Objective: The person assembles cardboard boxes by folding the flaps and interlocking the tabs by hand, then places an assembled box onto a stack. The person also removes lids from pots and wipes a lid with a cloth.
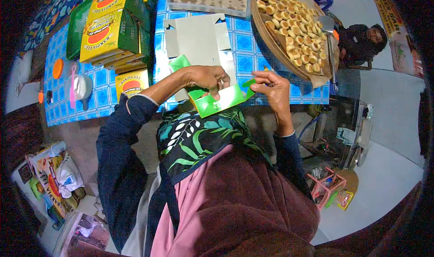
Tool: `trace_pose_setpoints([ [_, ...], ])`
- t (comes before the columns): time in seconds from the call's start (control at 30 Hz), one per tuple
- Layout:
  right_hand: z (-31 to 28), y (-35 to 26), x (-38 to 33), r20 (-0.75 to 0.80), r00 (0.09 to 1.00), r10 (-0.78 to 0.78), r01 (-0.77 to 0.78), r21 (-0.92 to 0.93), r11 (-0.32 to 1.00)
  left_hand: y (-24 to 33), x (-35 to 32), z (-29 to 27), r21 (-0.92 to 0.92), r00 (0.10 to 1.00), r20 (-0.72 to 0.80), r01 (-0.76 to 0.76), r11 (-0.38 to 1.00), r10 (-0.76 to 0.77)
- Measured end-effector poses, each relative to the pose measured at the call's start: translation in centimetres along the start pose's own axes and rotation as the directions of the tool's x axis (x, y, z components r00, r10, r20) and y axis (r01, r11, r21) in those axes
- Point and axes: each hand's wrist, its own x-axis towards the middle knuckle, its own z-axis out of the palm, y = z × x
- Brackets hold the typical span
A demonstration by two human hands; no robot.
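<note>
A green and white cardboard box (219, 102), partly folded, sits at the table's near edge in front of my body. My left hand (205, 78) reaches over it, fingers bent and closed on its upper edge, some fingertips hidden inside. At the box's right end, my right hand (275, 92) pinches a green end flap between thumb and fingers. Just beyond the hands lies an unfolded grey cardboard blank (196, 42), flat with its plain side up.
Yellow and green boxes (110, 33) are stacked at the left, near a green crate (74, 35). A round woven tray (266, 40) of small round pastries (294, 31) stands at the right. A paper-lined tray (208, 8) lies at the back. A person (361, 40) sits far right.
</note>
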Motion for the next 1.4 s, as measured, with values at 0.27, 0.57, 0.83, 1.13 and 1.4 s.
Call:
trace_pose_setpoints([
  [0.27,2.5,-1.1,0.6,0.318,0.862,-0.395,0.493,-0.344,0.799,-0.4,2.5,-0.2,-0.093,0.998,0.055,-0.006,0.996,0.011],
  [0.57,3.5,0.3,0.5,0.388,0.697,-0.603,0.717,-0.365,0.594,-1.6,3.2,-0.4,-0.044,0.999,0.049,0.008,0.999,-0.006],
  [0.83,4.6,1.7,0.0,0.419,0.646,-0.638,0.763,-0.382,0.522,-1.5,3.0,0.1,0.007,1.0,0.005,-0.003,1.0,0.003],
  [1.13,4.4,1.1,0.3,0.353,0.757,-0.549,0.653,-0.376,0.658,-1.8,1.8,0.5,-0.107,0.998,-0.068,-0.019,0.994,0.012],
  [1.4,4.9,1.3,-0.5,0.244,0.835,-0.493,0.546,-0.256,0.798,-1.2,1.0,0.5,0.436,0.992,-0.113,-0.004,0.9,0.059],
])
